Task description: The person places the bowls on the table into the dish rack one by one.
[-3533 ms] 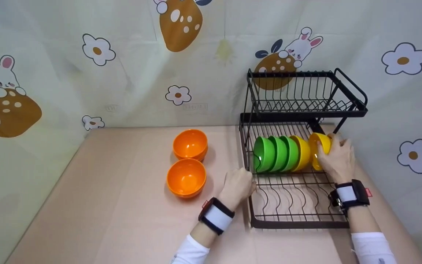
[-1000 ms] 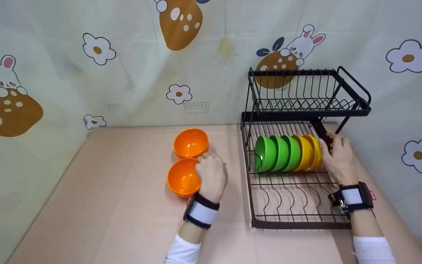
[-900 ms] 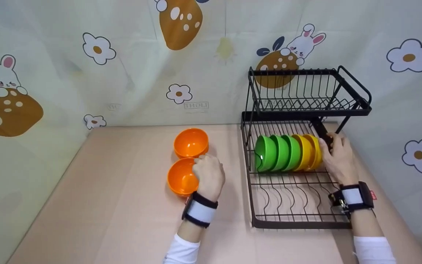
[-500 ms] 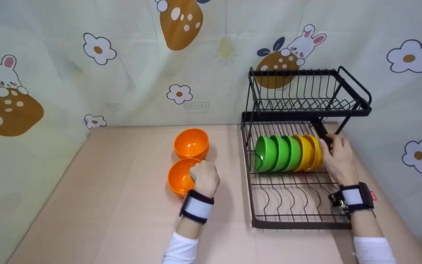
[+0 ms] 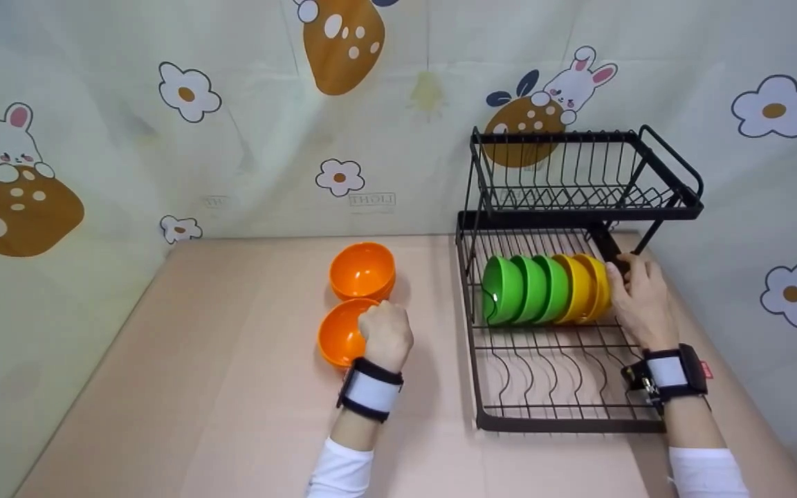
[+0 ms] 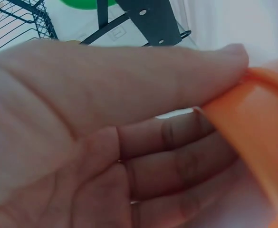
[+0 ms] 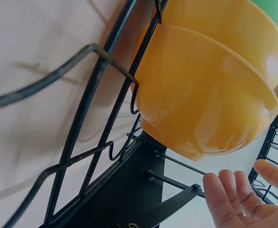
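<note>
At the right rim of the front orange bowl [image 5: 338, 337], my left hand [image 5: 387, 337] pinches the edge. The left wrist view has the thumb [image 6: 191, 71] on one side of the orange wall [image 6: 260, 128] and the fingers behind it. My right hand [image 5: 642, 301] is beside the outermost yellow bowl [image 5: 600, 289], fingers loosely bent and holding nothing. In the right wrist view those fingers [image 7: 243, 194] lie apart from the yellow bowl [image 7: 200, 95]. Two yellow bowls and three green bowls [image 5: 502, 290] stand on edge in a row in the black dish rack [image 5: 564, 423].
Behind the front orange bowl sits another orange stack [image 5: 362, 272], close against it. The rack's upper tier [image 5: 585, 214] overhangs the back of the lower tier. A printed cloth [image 5: 260, 152] hangs behind the pinkish table [image 5: 232, 387].
The outer yellow bowl moved left against the other yellow one, and my right hand let go of it. My left hand went left from the rack's side to the front orange bowl and gripped its rim.
</note>
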The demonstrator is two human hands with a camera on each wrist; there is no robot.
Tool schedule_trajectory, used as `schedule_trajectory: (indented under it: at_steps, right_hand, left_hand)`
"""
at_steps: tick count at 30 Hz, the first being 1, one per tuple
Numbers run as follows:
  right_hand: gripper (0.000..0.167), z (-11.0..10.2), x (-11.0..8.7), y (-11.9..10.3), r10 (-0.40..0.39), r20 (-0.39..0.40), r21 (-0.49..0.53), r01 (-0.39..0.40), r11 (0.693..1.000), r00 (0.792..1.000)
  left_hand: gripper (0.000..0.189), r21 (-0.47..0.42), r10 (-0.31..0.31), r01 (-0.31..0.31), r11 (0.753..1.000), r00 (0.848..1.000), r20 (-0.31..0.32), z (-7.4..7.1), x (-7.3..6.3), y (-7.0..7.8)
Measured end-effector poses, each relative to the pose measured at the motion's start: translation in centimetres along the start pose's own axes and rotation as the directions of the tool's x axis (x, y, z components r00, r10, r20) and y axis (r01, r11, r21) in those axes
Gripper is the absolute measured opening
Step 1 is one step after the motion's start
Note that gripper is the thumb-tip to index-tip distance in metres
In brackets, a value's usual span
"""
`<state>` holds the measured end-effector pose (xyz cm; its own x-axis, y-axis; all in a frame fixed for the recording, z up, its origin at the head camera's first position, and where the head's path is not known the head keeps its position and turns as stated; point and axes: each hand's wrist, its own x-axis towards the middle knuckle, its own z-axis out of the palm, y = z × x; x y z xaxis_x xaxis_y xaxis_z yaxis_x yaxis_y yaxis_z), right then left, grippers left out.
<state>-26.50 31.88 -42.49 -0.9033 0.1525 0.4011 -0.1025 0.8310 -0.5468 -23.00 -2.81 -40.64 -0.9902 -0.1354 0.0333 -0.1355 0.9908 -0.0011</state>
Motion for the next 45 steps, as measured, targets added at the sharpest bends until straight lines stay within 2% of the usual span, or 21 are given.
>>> schedule_trajectory:
  at_steps: [7,10,13,16,19,22,26,29,33,35,38,45]
  right_hand:
    - [0.055,0.0,0.0,0.2,0.007,0.004,-0.008,-0.007,1.0,1.0]
    - [0.056,0.0,0.0,0.3,0.013,0.008,-0.018,-0.013,1.0,1.0]
    - [0.058,-0.1,-0.1,0.3,0.021,0.012,-0.019,-0.021,1.0,1.0]
    - [0.059,-0.2,-0.1,0.4,0.026,0.02,-0.021,-0.026,0.999,0.999]
    - [0.059,-0.2,-0.2,0.4,0.025,0.02,-0.02,-0.024,0.999,0.999]
    - [0.058,-0.3,-0.1,0.4,0.021,0.02,-0.017,-0.02,1.0,1.0]
    - [0.058,-0.5,-0.1,0.1,0.023,0.018,-0.012,-0.022,1.0,1.0]
    - [0.057,-0.5,-0.1,-0.2,0.023,0.005,-0.004,-0.023,1.0,1.0]
    - [0.055,-0.5,-0.1,-0.8,0.001,-0.023,0.018,-0.001,1.0,1.0]
    - [0.053,-0.4,-0.1,-1.2,-0.015,-0.036,0.035,0.016,0.999,0.999]
    - [0.05,-0.3,-0.2,-1.8,-0.04,-0.047,0.053,0.043,0.998,0.998]
    - [0.044,-0.7,-0.7,-3.6,-0.089,-0.026,0.093,0.091,0.992,0.996]
  left_hand:
    - [0.012,0.004,0.037,-0.037,0.999,0.998,-0.054,-0.2,-0.2,-0.1]
    - [0.01,0.027,0.047,-0.045,0.999,0.994,-0.101,-0.2,-0.4,-0.2]
    - [0.007,0.052,0.063,-0.055,0.997,0.983,-0.17,-0.4,-0.6,-0.1]
    - [0.004,0.072,0.09,-0.074,0.995,0.961,-0.26,-0.8,-0.9,0.0]
    - [0.008,0.09,0.136,-0.111,0.99,0.922,-0.364,-1.1,-1.3,0.3]
    - [0.012,0.09,0.193,-0.171,0.981,0.869,-0.455,-1.5,-1.7,0.5]
    - [0.014,0.086,0.288,-0.286,0.954,0.804,-0.52,-1.9,-2.1,0.9]
    - [0.016,0.109,0.372,-0.375,0.921,0.76,-0.533,-2.1,-2.4,1.2]
    - [0.008,0.168,0.475,-0.461,0.871,0.702,-0.531,-2.2,-2.7,1.8]
    - [0.004,0.197,0.512,-0.489,0.85,0.676,-0.53,-2.2,-2.8,2.1]
    - [0.004,0.224,0.554,-0.523,0.823,0.646,-0.526,-2.1,-3.0,2.5]
    - [0.006,0.274,0.634,-0.595,0.756,0.559,-0.534,-2.0,-3.1,3.1]
